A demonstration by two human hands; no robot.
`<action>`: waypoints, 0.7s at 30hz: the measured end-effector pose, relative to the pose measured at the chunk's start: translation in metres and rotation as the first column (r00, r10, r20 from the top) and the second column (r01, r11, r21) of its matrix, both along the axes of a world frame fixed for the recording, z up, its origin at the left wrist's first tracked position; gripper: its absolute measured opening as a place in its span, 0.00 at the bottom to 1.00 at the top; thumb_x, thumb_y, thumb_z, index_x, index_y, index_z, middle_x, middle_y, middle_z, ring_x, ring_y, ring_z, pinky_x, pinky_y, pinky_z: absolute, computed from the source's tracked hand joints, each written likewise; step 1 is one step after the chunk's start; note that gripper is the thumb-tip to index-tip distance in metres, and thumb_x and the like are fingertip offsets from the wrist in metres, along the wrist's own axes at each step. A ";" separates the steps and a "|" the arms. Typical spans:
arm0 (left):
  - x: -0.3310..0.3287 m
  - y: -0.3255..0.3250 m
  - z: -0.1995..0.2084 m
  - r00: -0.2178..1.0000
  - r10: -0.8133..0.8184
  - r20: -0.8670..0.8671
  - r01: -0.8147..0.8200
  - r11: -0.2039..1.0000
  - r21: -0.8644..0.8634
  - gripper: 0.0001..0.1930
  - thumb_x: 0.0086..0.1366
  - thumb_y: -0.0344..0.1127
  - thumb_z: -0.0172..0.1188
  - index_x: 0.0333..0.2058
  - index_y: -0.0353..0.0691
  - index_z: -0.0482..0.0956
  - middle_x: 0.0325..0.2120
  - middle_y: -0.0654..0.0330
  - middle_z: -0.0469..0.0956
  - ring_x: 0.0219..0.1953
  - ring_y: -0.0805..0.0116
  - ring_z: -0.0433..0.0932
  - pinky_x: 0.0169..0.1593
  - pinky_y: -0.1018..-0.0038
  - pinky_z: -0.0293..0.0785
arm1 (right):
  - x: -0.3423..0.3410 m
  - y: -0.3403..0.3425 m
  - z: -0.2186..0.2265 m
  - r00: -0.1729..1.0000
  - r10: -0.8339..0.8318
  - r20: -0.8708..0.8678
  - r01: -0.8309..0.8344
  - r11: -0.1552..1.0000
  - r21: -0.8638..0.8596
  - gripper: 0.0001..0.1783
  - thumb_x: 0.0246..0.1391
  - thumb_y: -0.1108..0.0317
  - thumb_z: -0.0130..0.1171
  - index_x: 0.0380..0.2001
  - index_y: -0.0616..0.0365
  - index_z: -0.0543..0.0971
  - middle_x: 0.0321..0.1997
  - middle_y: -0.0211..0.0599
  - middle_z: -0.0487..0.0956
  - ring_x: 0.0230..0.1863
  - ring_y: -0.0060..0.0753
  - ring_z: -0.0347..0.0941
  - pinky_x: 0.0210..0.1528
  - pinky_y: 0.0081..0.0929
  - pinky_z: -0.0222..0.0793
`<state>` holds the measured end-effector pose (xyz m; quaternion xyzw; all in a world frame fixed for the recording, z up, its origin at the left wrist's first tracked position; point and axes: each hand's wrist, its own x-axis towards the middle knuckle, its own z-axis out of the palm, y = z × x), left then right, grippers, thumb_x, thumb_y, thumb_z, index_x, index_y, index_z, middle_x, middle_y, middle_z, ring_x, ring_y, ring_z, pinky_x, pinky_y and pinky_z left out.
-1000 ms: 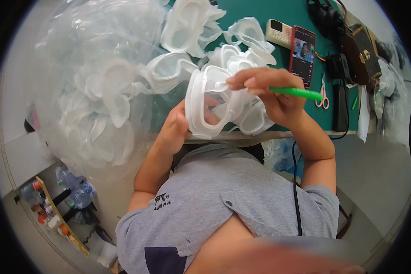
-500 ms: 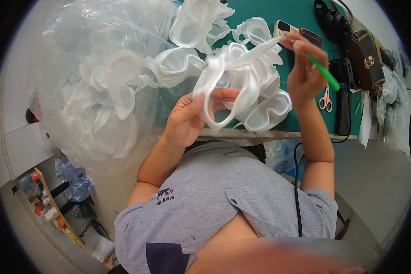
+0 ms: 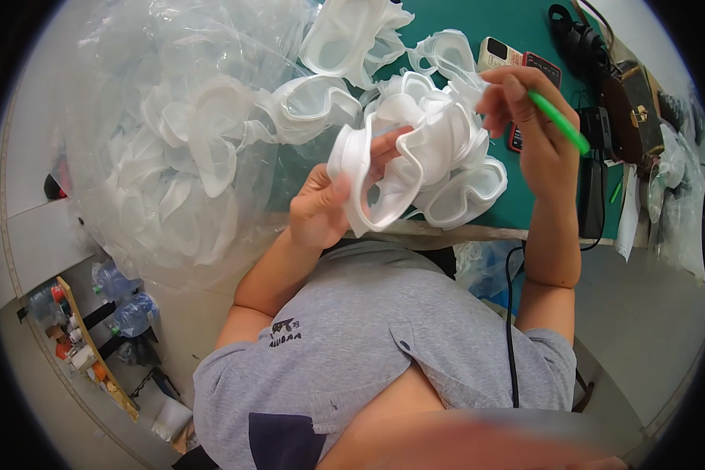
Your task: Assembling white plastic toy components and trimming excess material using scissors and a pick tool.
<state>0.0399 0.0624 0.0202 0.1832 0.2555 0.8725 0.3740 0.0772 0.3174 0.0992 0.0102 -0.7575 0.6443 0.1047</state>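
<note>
Bench (image 3: pixel 509 19): green top, beneath and beyond the left fingers (image 3: pixel 387 144) and right fingers (image 3: pixel 497 110). Floor (image 3: pixel 189 333): pale, below and left of the left fingers. Wood-edged shelf (image 3: pixel 92 340), small items on it: farther out, same side. Smooth grey surface (image 3: pixel 642 313) well below and right of the right fingers; floor or panel, cannot tell. Light: even, diffuse.

White frame (image 3: pixel 353 160), green handle (image 3: pixel 558 123) (bright)

smooth plastic frame (image 3: pixel 352 163), glossy plastic bag (image 3: pixel 180 59)
</note>
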 end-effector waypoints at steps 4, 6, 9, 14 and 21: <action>0.010 -0.005 0.009 0.980 -0.037 -0.195 -0.001 0.982 -0.188 0.27 0.65 0.41 0.57 0.57 0.28 0.69 0.63 0.43 0.59 0.63 0.57 0.62 0.62 0.65 0.59 | -0.011 -0.037 0.009 0.965 0.115 -0.236 0.052 0.797 0.602 0.16 0.51 0.69 0.65 0.43 0.60 0.78 0.35 0.40 0.81 0.38 0.40 0.77 0.44 0.28 0.71; 0.018 -0.011 0.012 0.966 0.008 -0.259 -0.107 0.922 -0.372 0.21 0.63 0.41 0.59 0.47 0.27 0.74 0.47 0.46 0.72 0.54 0.61 0.70 0.52 0.69 0.67 | -0.015 -0.048 0.001 0.972 0.202 -0.119 -0.087 0.782 0.618 0.15 0.46 0.68 0.67 0.38 0.61 0.78 0.35 0.44 0.80 0.39 0.49 0.76 0.43 0.36 0.71; 0.013 -0.024 -0.001 0.956 -0.108 -0.273 -0.001 0.929 -0.371 0.23 0.62 0.37 0.60 0.52 0.26 0.71 0.48 0.56 0.72 0.48 0.71 0.70 0.53 0.73 0.64 | -0.017 -0.044 -0.008 0.972 0.235 -0.007 -0.181 0.769 0.613 0.10 0.45 0.73 0.64 0.34 0.60 0.78 0.32 0.42 0.79 0.36 0.49 0.76 0.38 0.38 0.71; 0.012 -0.011 0.004 0.948 -0.061 -0.313 -0.045 0.946 -0.321 0.40 0.67 0.61 0.47 0.56 0.20 0.65 0.47 0.50 0.76 0.46 0.68 0.76 0.49 0.74 0.71 | -0.008 -0.043 -0.009 0.962 0.255 -0.097 -0.157 0.810 0.565 0.09 0.44 0.77 0.62 0.31 0.60 0.77 0.31 0.38 0.77 0.33 0.46 0.76 0.34 0.34 0.71; 0.002 0.010 0.013 0.996 0.069 0.053 -0.029 0.840 -0.542 0.21 0.74 0.49 0.43 0.35 0.36 0.74 0.39 0.54 0.78 0.44 0.67 0.75 0.51 0.70 0.70 | 0.001 -0.048 -0.016 0.898 0.286 -0.334 -0.045 0.815 0.578 0.10 0.46 0.76 0.62 0.33 0.61 0.73 0.35 0.42 0.74 0.36 0.44 0.74 0.35 0.34 0.70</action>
